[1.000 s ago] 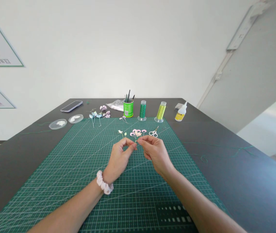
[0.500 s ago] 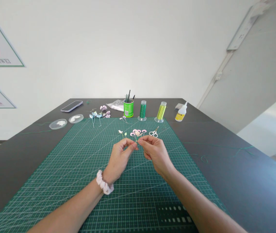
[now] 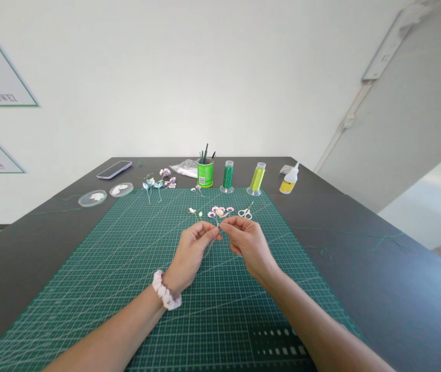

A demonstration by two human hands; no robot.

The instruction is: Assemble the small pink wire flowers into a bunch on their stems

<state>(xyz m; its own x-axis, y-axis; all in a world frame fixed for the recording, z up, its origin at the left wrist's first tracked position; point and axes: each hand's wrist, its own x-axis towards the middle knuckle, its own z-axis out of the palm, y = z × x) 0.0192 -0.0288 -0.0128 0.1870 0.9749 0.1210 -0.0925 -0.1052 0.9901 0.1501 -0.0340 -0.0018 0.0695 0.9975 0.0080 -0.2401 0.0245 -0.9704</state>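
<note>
Over the green cutting mat, my left hand [image 3: 197, 247] pinches the thin stems of a small pink flower spray [image 3: 220, 211] between thumb and fingers. Its petals point away from me, and loose stem ends trail below that hand. Touching the same stems from the right, my right hand [image 3: 246, 242] is closed in a pinch. A bit of green, apparently thread, shows at its fingertips, mostly hidden. A small pale bud [image 3: 192, 211] and a green leaf [image 3: 200, 214] lie just beyond my left hand. White-handled scissors [image 3: 245, 212] rest beyond my right hand.
The cutting mat [image 3: 135, 268] covers the table's middle. Behind it stand a green can [image 3: 205, 173] of tools, a dark green thread spool [image 3: 228, 176], a yellow-green spool [image 3: 257, 179] and a glue bottle [image 3: 289, 181]. Blue flowers [image 3: 153, 183], shallow dishes [image 3: 121, 190] and a phone [image 3: 115, 169] lie left.
Both hands stay almost in place with their pinches kept. Pale stem ends now show more plainly below my left hand.
</note>
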